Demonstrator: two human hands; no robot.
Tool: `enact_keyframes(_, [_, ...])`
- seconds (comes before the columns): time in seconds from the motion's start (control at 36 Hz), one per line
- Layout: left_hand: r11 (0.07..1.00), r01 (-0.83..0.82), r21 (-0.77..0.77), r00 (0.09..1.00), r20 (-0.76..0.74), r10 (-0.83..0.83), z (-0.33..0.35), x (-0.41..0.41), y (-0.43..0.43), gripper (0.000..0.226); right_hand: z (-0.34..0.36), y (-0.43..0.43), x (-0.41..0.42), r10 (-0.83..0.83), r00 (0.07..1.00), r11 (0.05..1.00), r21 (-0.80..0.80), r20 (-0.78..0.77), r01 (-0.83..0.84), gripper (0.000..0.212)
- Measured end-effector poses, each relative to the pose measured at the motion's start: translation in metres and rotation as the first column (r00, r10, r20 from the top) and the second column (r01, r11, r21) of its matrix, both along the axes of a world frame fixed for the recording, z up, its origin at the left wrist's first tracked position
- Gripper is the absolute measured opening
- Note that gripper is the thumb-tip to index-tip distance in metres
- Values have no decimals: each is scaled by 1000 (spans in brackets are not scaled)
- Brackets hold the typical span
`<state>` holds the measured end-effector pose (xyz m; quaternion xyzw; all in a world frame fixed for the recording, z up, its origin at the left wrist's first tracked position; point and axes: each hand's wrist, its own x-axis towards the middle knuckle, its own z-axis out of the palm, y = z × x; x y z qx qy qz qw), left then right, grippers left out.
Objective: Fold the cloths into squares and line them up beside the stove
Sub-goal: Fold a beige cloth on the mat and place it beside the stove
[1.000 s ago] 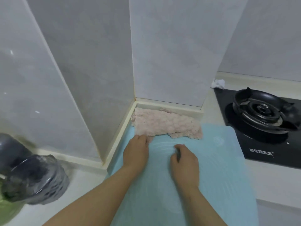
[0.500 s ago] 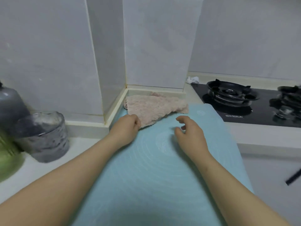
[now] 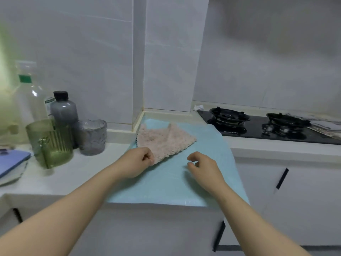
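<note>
Head view.

Task item: one pink cloth (image 3: 164, 143). It is pale pink with a nubby pile and a scalloped hem. It lies flat but uneven, in a rough triangle with the point toward the person. One flap is turned over along a diagonal crease, so it is not square. It sits on the far left part of a light blue mat (image 3: 166, 183), close to the wall corner. The stove (image 3: 267, 130) is to its right, apart from it, with bare mat between them.

Left hand (image 3: 136, 161): fingers (image 3: 147, 156) curled tight and pinching the near corner of the pink cloth against the mat.

Right hand (image 3: 204, 167): fingers (image 3: 191, 157) loosely bent and spread, holding nothing. It is over bare mat just right of the cloth's near corner. Whether it touches the mat, I cannot tell.

Counts:
- Cloths: 1. Mats: 1.
- Burners on the stove: 2, near (image 3: 228, 117) and far (image 3: 287, 120).
- Bottles at the left of the white desk (image 3: 77, 174): 2, a clear bottle (image 3: 31, 97) and a dark grey bottle (image 3: 63, 111).
- Cups in front of them: 2, a green cup (image 3: 51, 143) and a grey cup (image 3: 92, 136).
- Small white crumpled scrap (image 3: 198, 107) by the stove's back corner: 1.
</note>
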<state>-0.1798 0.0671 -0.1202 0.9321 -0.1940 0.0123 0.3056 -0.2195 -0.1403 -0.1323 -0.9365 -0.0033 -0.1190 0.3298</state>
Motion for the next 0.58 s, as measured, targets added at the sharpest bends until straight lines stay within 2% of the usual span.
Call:
enact_keyframes(0.17, [995,101,-25,965,-239,-104,11,-19,10,10,7,4,-7,-4,1000,1000,-5,-10,4,29])
enact_keyframes(0.22, [995,84,-48,960,-262,-93,12,-17,11,12,7,7,-4,5,1000,1000,0,-7,-5,29])
enact_keyframes(0.39, [976,-142,-165,986,-113,124,14,18,1,12,6,5,24,-11,1000,1000,26,2,11,26])
enact_keyframes(0.5, [972,-204,-112,978,13,207,10,46,-10,12,0,-3,53,-94,995,993,71,-24,96,30])
enact_keyframes(0.58, [960,-263,-96,962,48,269,3,68,-19,12,-2,-10,78,-198,978,972,112,-71,205,39])
